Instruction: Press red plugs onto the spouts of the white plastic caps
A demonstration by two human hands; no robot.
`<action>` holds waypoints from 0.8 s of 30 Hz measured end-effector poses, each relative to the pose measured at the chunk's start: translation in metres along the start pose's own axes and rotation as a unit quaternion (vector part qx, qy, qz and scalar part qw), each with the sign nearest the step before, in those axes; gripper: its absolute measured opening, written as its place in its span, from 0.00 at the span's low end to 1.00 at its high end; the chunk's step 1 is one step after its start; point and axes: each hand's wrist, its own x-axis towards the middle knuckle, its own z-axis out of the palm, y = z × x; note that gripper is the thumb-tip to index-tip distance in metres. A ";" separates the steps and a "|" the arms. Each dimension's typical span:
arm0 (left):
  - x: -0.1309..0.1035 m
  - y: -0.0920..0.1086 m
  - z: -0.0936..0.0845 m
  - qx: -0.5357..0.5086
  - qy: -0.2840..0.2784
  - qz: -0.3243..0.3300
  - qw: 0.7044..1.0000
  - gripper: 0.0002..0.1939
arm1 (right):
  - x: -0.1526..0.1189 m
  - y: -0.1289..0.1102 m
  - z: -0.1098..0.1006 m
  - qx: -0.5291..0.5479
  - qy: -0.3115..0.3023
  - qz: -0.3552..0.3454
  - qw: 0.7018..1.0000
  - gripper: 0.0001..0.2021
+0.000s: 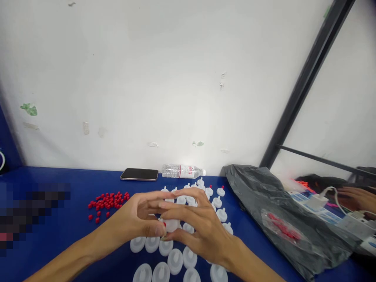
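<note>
My left hand (143, 219) and my right hand (196, 223) meet over the middle of the table. The left thumb and fingers are closed around a small red cap (164, 225). Right beside it, the curled fingers of my right hand hold a translucent white nozzle lid (171, 225), partly hidden by the fingers. Beneath and around both hands stand many similar white nozzle lids (175, 261), spread over the blue table. A few at the back carry red tips, such as one red-tipped lid (221, 191). Left of my hands lies a loose pile of red caps (108, 201).
A phone (139, 174) and a clear plastic bottle (182, 171) lie along the white wall. At right, a dark plastic bag (264, 196) bears a small clear packet of red pieces (283, 227). Beyond it are a white charger (317, 201) and another person's hand (360, 197).
</note>
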 end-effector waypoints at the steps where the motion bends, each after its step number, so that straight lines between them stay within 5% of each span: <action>1: -0.001 0.002 0.004 -0.013 -0.026 -0.004 1.000 0.34 | 0.000 -0.002 0.001 0.003 0.000 -0.002 1.000 0.11; 4: -0.002 0.007 0.014 -0.024 -0.069 -0.005 0.997 0.24 | 0.000 -0.005 0.004 0.004 -0.004 0.002 1.000 0.10; 16: 0.000 -0.006 0.011 0.013 -0.043 0.006 0.999 0.22 | 0.003 -0.012 0.006 0.028 0.010 -0.002 1.000 0.06; 19: 0.001 -0.005 0.006 0.117 0.026 0.040 0.992 0.25 | 0.007 -0.003 -0.002 0.022 0.025 0.029 0.999 0.05; 21: 0.003 -0.001 -0.008 0.225 0.121 0.058 0.965 0.27 | 0.009 0.010 -0.014 -0.005 0.055 0.090 0.994 0.07; 24: 0.003 0.008 -0.043 0.444 0.264 0.068 0.854 0.24 | 0.009 0.040 -0.039 -0.088 0.085 0.231 0.965 0.11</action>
